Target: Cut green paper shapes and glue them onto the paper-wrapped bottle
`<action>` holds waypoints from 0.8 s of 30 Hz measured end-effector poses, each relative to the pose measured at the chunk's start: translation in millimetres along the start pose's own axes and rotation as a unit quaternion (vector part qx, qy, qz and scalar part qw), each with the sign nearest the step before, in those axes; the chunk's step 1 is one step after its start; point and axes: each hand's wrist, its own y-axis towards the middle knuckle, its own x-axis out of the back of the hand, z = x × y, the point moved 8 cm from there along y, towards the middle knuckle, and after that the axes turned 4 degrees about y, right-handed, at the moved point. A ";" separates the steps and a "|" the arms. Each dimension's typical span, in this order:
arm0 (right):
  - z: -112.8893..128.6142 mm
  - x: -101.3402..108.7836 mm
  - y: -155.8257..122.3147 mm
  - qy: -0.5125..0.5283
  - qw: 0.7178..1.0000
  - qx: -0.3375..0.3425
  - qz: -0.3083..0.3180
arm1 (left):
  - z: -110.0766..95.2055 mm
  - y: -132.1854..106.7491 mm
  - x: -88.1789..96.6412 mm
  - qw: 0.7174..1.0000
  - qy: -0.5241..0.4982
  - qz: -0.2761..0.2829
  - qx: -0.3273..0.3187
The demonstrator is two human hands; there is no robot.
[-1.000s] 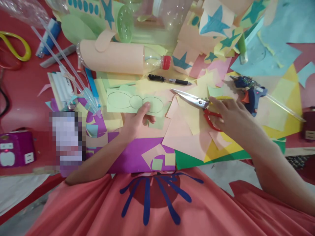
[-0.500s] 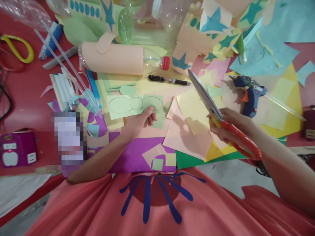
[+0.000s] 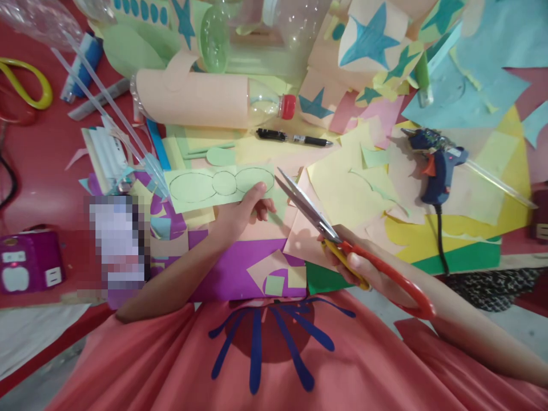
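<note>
A light green paper strip carries a pencilled or inked bow outline: two ovals joined by a small circle. My left hand pinches its lower right part, thumb on top and fingers curled beneath. In my right hand is a pair of scissors with red and yellow handles. Their blades are slightly apart, and the tips lie close to the strip's right end. Behind the strip lies a black pen. Farther back, a plastic bottle wrapped in peach paper rests on its side, its red cap to the right.
To the right lies a blue glue gun with its cord running toward me. A purple box-like device and a blurred-out phone are at left. Yellow-handled scissors lie at far left. Paper scraps and star cutouts cover much of the table.
My right hand has brought the scissors left and toward me, their tips now near the green strip. My left hand has shifted the strip a little to the left.
</note>
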 end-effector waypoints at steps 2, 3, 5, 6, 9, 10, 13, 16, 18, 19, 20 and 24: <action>0.8 -7.3 3.6 0.019 1.000 -0.001 0.016 | 2.1 -0.5 0.4 1.000 0.017 0.002 0.006; 1.4 -10.7 5.6 0.029 0.999 -0.003 0.020 | 3.1 -0.8 0.0 1.000 0.025 0.007 0.007; 2.1 -15.7 10.2 0.050 0.999 -0.007 0.018 | 4.3 -1.4 -1.6 0.999 0.039 0.020 0.004; 1.9 -18.2 12.6 0.063 0.998 -0.009 0.018 | 4.5 -1.8 -2.8 0.999 0.043 0.029 0.000; -0.2 -24.4 19.4 0.100 0.995 0.001 0.021 | 5.8 -2.7 -4.1 0.998 0.051 0.042 -0.006; -0.9 -26.0 21.1 0.109 0.994 0.009 0.024 | 7.1 -3.0 -3.8 0.998 0.053 0.042 -0.004; -3.8 -28.4 23.9 0.120 0.992 0.026 0.032 | 11.1 -3.9 -2.6 0.997 0.060 0.039 0.011; -5.0 -28.5 24.6 0.126 0.991 0.032 0.031 | 11.8 -5.7 -3.7 0.996 0.066 0.043 0.030; -4.1 -28.5 24.6 0.126 0.991 0.033 0.029 | 10.0 -7.2 -5.3 0.995 0.071 0.049 0.045; -3.1 -28.7 24.7 0.125 0.991 0.033 0.029 | 8.6 -7.8 -6.3 0.995 0.073 0.052 0.051; -2.1 -28.9 24.7 0.124 0.991 0.033 0.029 | 6.7 -8.2 -7.4 0.994 0.073 0.056 0.052; 0.4 -30.0 24.8 0.124 0.991 0.032 0.032 | 0.3 -7.9 -11.9 0.994 0.071 0.075 0.033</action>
